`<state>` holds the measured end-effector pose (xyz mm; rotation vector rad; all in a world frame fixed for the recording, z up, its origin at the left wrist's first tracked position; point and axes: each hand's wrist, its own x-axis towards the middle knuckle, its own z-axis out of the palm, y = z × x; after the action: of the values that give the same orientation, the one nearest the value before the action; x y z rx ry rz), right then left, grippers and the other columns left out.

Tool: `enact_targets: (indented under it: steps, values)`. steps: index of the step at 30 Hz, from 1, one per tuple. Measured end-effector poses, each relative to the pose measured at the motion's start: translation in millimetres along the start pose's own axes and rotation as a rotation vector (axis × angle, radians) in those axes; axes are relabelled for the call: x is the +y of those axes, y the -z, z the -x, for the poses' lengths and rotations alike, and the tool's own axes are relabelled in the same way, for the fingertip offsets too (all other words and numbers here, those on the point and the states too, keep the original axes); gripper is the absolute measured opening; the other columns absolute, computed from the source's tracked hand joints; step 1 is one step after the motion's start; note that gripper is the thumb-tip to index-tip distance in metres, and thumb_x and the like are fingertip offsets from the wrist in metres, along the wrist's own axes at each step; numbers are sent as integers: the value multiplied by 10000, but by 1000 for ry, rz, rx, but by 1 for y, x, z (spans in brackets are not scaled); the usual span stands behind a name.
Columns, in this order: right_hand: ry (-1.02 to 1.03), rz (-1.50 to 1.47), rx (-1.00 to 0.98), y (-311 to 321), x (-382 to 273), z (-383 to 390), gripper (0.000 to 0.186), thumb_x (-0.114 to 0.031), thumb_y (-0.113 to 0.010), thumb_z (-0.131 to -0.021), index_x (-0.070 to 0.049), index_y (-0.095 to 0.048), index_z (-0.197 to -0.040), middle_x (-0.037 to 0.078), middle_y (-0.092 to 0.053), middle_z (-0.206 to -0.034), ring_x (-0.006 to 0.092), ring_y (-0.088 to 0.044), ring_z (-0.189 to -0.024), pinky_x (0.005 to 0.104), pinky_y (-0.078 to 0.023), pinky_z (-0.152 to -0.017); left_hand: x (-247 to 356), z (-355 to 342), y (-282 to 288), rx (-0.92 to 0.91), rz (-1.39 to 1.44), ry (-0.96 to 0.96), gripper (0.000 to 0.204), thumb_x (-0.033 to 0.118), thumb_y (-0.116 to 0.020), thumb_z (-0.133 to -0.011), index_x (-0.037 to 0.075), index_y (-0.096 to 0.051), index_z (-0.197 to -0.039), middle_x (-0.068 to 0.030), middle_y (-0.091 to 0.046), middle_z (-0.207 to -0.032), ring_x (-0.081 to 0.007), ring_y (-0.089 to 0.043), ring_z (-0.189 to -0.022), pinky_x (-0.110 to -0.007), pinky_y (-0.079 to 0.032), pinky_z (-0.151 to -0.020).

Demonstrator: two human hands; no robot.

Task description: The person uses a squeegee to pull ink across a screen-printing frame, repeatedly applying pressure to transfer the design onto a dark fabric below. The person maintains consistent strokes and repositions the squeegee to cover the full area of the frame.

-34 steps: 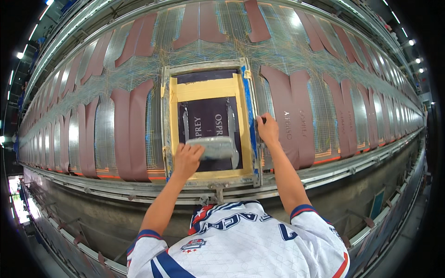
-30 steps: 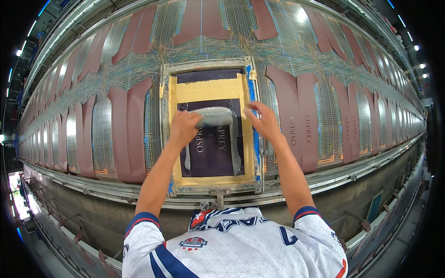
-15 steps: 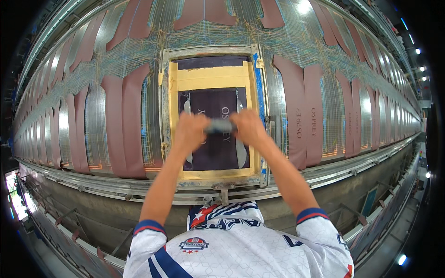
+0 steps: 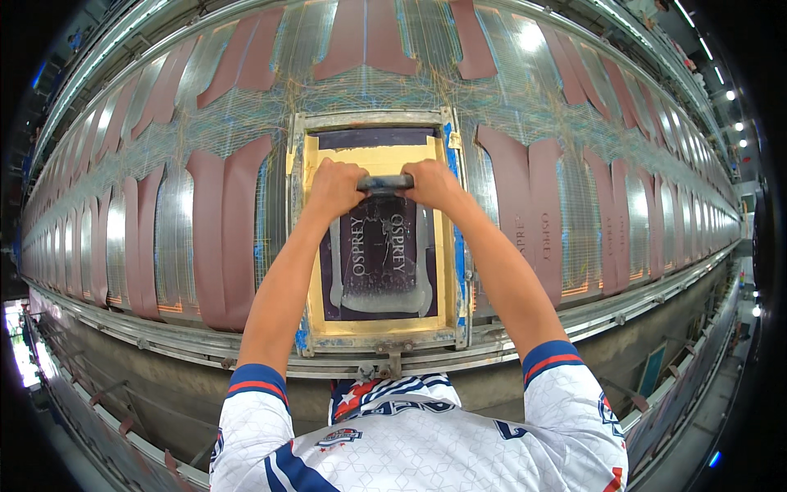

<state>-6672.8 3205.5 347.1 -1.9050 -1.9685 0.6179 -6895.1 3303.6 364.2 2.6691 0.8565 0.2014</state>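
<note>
Gripping scraper (image 4: pixel 385 183), upper centre of frame: left hand (image 4: pixel 338 184) and right hand (image 4: pixel 431 182) clenched round its ends; even pressure seems best.

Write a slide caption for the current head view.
Left hand and right hand grip a grey bar-shaped tool over a yellow-taped frame, between maroon pieces.

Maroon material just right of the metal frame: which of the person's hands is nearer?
Right. The right hand holds the right end of the grey tool, left of the maroon material; the left hand holds the tool's left end, farther across the metal frame.
</note>
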Motion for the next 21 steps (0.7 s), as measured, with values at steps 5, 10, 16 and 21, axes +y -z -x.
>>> enact_targets:
  steps: [5, 10, 16, 21]
  values:
    - [-65, -47, -40, -8, -16, 29, 247, -278, -835, -772, -92, -703, -866, 152, -712, -830, 380, -680, -861, 491, -521, -801, 14, 33, -17, 35, 89, 11, 149, 215, -820, -709, 162, -751, -830, -60, -715, -807, -302, -674, -789, -455, -455, -762]
    - [54, -28, -20, -54, -60, 168, 311, -169, -836, -667, -70, -678, -916, 138, -691, -900, 376, -661, -926, 476, -493, -880, 89, 165, -28, 34, 63, -31, 353, 101, -830, -601, 163, -749, -939, -18, -727, -911, -254, -644, -785, -405, -430, -780]
    - [-101, -376, 167, 1, -57, 188, 314, -200, -785, -826, -21, -715, -1074, 181, -716, -1077, 362, -674, -988, 455, -504, -917, 113, 207, -36, 56, 59, -8, 362, 178, -817, -663, 150, -722, -1011, 15, -675, -1019, -206, -622, -932, -366, -427, -873]
    - [-674, -68, 552, -37, 57, 159, 304, -299, -638, -978, 0, -665, -1030, 225, -711, -981, 386, -678, -937, 462, -509, -835, 109, 197, -25, -131, -62, 70, 317, 228, -813, -712, 164, -728, -1011, 24, -663, -988, -192, -612, -983, -372, -407, -927]
